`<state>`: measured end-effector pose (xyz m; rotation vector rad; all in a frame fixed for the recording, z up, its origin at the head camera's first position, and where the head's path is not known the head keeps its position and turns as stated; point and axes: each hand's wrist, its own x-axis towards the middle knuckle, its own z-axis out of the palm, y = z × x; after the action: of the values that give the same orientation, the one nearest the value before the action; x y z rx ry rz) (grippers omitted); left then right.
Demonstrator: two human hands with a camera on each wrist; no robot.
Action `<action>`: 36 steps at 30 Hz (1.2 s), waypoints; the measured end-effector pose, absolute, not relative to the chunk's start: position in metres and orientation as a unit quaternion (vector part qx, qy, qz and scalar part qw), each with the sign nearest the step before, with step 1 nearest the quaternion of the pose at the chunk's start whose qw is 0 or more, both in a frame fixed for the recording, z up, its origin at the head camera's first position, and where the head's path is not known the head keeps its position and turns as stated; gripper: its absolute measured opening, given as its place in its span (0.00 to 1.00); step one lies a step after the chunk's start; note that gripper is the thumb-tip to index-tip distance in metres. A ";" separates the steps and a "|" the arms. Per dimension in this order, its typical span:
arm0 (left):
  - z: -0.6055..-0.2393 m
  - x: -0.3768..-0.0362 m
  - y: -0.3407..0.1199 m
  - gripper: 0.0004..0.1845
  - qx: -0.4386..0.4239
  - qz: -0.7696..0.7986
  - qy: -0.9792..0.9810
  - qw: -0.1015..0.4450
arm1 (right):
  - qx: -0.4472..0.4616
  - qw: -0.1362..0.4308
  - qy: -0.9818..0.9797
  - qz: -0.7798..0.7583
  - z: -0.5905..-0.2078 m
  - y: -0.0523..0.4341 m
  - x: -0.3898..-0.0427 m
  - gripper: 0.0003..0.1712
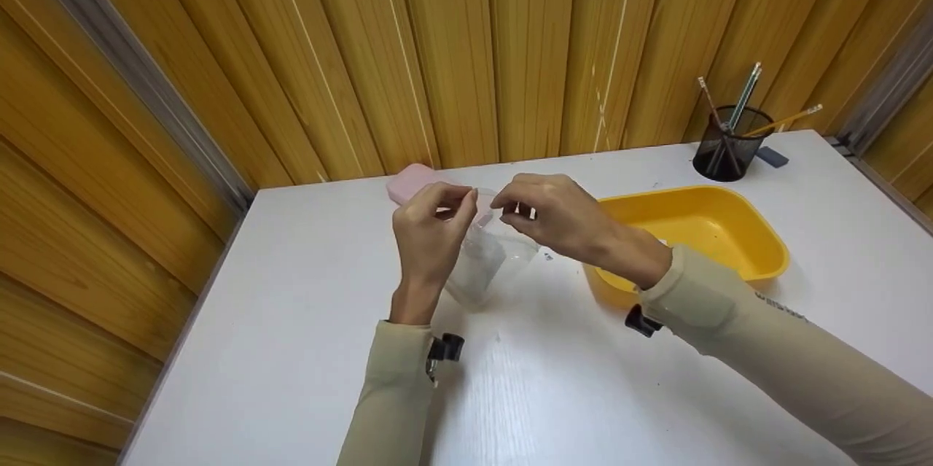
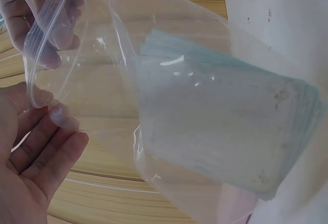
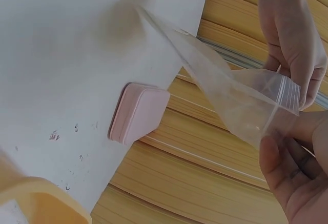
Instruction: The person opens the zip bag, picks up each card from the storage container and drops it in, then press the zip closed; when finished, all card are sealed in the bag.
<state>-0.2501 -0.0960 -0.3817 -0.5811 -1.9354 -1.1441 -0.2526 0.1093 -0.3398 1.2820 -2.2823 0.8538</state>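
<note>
A clear zip-lock bag (image 1: 477, 273) hangs over the white table, its lower end close to the tabletop. Inside it is a stack of pale, blue-edged rectangular sheets (image 2: 215, 116). My left hand (image 1: 430, 233) pinches one side of the bag's zip top between thumb and fingers. At the other side of the zip, my right hand (image 1: 557, 214) grips the edge, its fingers partly behind the clear film in the left wrist view. The ridged zip strip (image 3: 289, 96) runs between the two hands in the right wrist view.
Behind the hands, a pink rounded case (image 1: 415, 181) lies near the table's back edge. A yellow basin (image 1: 773, 254) stands under the right forearm. Further back right are a black mesh cup (image 1: 721, 156) of pencils and a dark block (image 1: 773, 156). Wood-patterned panels (image 1: 466, 50) border the table.
</note>
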 end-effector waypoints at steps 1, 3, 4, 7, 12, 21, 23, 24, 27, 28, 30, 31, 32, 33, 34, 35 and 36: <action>-0.382 -0.250 -0.096 0.02 -0.229 -0.452 -0.765 0.398 | 0.459 0.193 -0.810 0.310 -0.340 0.110 -0.252 0.09; -0.382 -0.250 -0.097 0.02 -0.228 -0.453 -0.765 0.397 | 0.461 0.194 -0.804 0.322 -0.339 0.112 -0.252 0.09; -0.382 -0.251 -0.097 0.02 -0.227 -0.454 -0.765 0.397 | 0.462 0.195 -0.801 0.327 -0.339 0.113 -0.252 0.09; -0.383 -0.251 -0.097 0.02 -0.225 -0.456 -0.766 0.394 | 0.463 0.200 -0.795 0.338 -0.336 0.117 -0.251 0.09; -0.383 -0.251 -0.098 0.02 -0.221 -0.459 -0.765 0.394 | 0.449 0.204 -0.797 0.348 -0.329 0.127 -0.249 0.10; -0.383 -0.251 -0.096 0.02 -0.221 -0.462 -0.756 0.407 | 0.385 0.207 -0.825 0.358 -0.325 0.161 -0.251 0.10; -0.383 -0.251 -0.096 0.02 -0.221 -0.462 -0.756 0.408 | 0.371 0.204 -0.831 0.360 -0.326 0.167 -0.252 0.10; -0.383 -0.251 -0.096 0.02 -0.220 -0.462 -0.756 0.408 | 0.366 0.202 -0.834 0.361 -0.327 0.171 -0.252 0.10; -0.383 -0.250 -0.096 0.02 -0.219 -0.461 -0.757 0.408 | 0.353 0.200 -0.841 0.359 -0.330 0.180 -0.252 0.11; -0.383 -0.250 -0.096 0.02 -0.218 -0.461 -0.757 0.408 | 0.349 0.200 -0.843 0.356 -0.332 0.184 -0.253 0.11; -0.383 -0.250 -0.097 0.02 -0.216 -0.460 -0.758 0.409 | 0.340 0.198 -0.849 0.353 -0.336 0.190 -0.254 0.11; -0.383 -0.250 -0.097 0.02 -0.215 -0.459 -0.758 0.409 | 0.334 0.196 -0.853 0.351 -0.338 0.194 -0.255 0.11; -0.383 -0.250 -0.097 0.02 -0.215 -0.460 -0.758 0.408 | 0.327 0.192 -0.858 0.347 -0.341 0.197 -0.255 0.11; -0.383 -0.250 -0.097 0.02 -0.215 -0.460 -0.759 0.408 | 0.318 0.187 -0.863 0.345 -0.343 0.201 -0.256 0.11; -0.383 -0.250 -0.097 0.02 -0.214 -0.460 -0.759 0.408 | 0.309 0.179 -0.868 0.344 -0.346 0.205 -0.257 0.11; -0.383 -0.250 -0.097 0.02 -0.214 -0.459 -0.760 0.407 | 0.299 0.170 -0.875 0.342 -0.349 0.209 -0.257 0.11; -0.383 -0.250 -0.097 0.02 -0.214 -0.459 -0.760 0.407 | 0.287 0.159 -0.881 0.340 -0.352 0.214 -0.257 0.11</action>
<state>-0.2502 -0.0971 -0.3826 -0.5403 -1.9178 -1.1572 -0.2573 0.2137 -0.3519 0.8204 -2.5197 0.9725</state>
